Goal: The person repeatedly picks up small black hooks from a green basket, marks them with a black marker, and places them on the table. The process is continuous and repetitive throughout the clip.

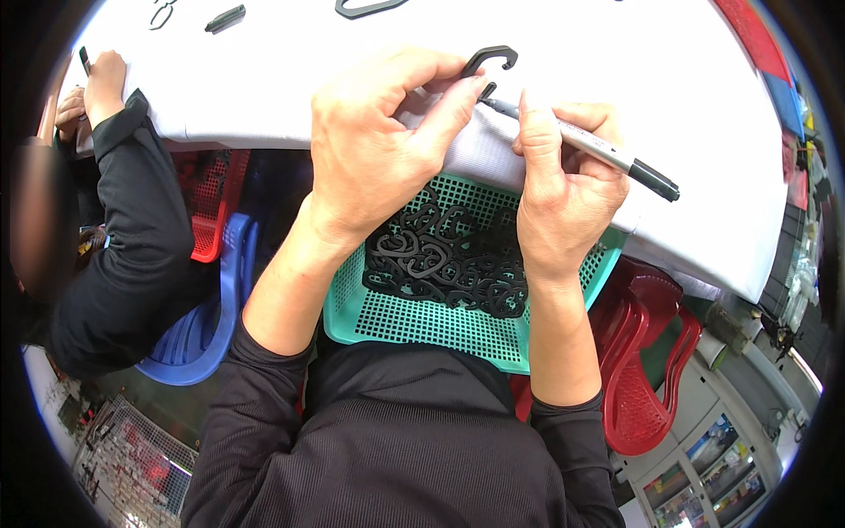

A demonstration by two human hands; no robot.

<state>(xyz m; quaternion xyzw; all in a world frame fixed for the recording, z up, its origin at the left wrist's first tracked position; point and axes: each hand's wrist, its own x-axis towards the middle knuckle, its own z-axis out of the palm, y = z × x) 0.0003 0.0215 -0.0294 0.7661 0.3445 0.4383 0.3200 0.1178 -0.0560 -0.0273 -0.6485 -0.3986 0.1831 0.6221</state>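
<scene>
Between the thumb and fingers of my left hand [374, 132] is a black hook-shaped piece [489, 55], its curved end sticking out above the fingertips. My right hand [572, 180] grips a grey marker pen [600, 148] with a black end, the pen's tip pointing left at the lower end of the hook piece. Whether the tip touches the piece I cannot tell. Below both hands, a green plastic basket [370, 324] rests at my lap. Many similar black hook pieces [440, 255] lie heaped in it.
A white-covered table [264, 79] spans the far side, with a black marker [225, 18] and black rings [370, 7] on it. At left, another person's arm [132, 176] leans on the table beside a blue chair [231, 299] and red basket [208, 233]. A dark red chair [638, 378] stands right.
</scene>
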